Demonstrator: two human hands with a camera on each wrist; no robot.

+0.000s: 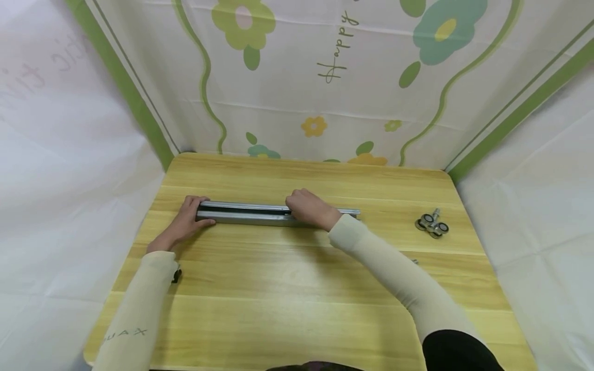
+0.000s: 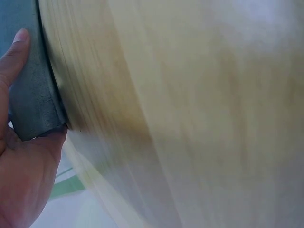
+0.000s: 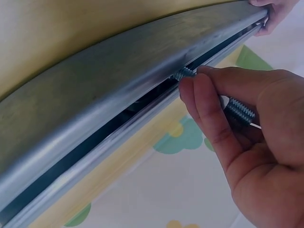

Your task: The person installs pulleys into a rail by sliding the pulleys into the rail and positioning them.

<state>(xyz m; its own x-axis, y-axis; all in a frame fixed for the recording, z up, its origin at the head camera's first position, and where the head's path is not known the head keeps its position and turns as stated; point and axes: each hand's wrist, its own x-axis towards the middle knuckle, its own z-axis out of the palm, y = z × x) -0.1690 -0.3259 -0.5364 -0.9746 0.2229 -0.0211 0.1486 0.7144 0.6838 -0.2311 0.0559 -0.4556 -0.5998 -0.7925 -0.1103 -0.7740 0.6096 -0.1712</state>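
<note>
A pale, wood-grained table point(image 1: 260, 293) bore a slotted metal rail point(image 1: 246, 217) — well to its right lay a wheeled metal trolley point(image 1: 432, 225), and nearer, a small metal piece point(image 1: 415, 262), mostly hidden.

In front of you lies a wood-grain table point(image 1: 278, 319) with rounded corners. Beyond its far edge you face a white cloth point(image 1: 287, 82) printed with a green flower point(image 1: 243, 20), a teal flower point(image 1: 447, 31) and a small orange flower point(image 1: 314, 126), with the word "Happy" point(image 1: 337, 49) running sideways up it. Green bands point(image 1: 120, 82) edge the cloth, and white sheets point(image 1: 69, 180) flank you left and right.
</note>
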